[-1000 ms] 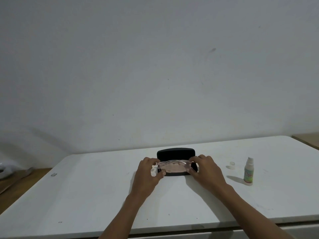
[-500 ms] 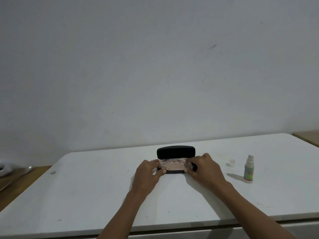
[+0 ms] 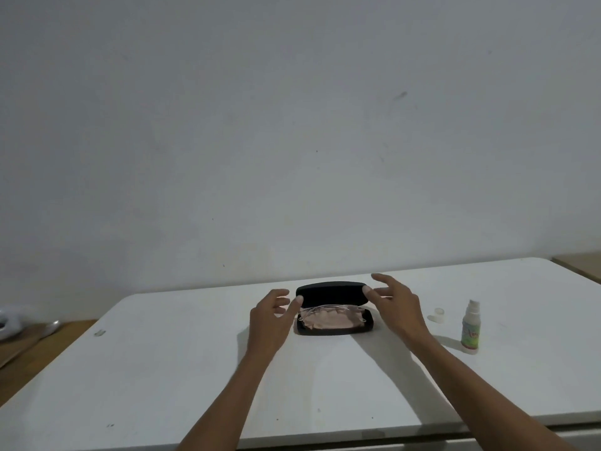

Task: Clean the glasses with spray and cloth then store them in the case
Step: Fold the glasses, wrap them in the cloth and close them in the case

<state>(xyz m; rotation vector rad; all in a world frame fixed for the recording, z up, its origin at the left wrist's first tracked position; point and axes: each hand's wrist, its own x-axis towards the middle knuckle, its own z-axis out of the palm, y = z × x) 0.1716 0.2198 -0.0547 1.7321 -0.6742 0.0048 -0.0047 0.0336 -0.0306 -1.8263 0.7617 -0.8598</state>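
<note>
Black hard glasses case (image 3: 333, 307) open, label on small white spray bottle (image 3: 470, 327) unreadable.
Clear-framed glasses (image 3: 328, 310) lie on pink cloth (image 3: 327, 320) inside; my left hand (image 3: 270, 320) and right hand (image 3: 395, 304) released, fingers spread.

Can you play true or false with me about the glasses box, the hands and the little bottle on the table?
1. The black case is open. True.
2. The spray bottle is lying on its side. False: it stands upright on the white table, to the right of the case.
3. The left hand is squeezing the bottle. False: it holds nothing, and its fingers are spread beside the left end of the case.
4. A pinkish cloth lies inside the case. True; the glasses look to be on it.
5. The right hand is empty, fingers spread by the lid. True.
6. The small clear cap is on the bottle. False: it sits on the table, between the case and the bottle.
</note>
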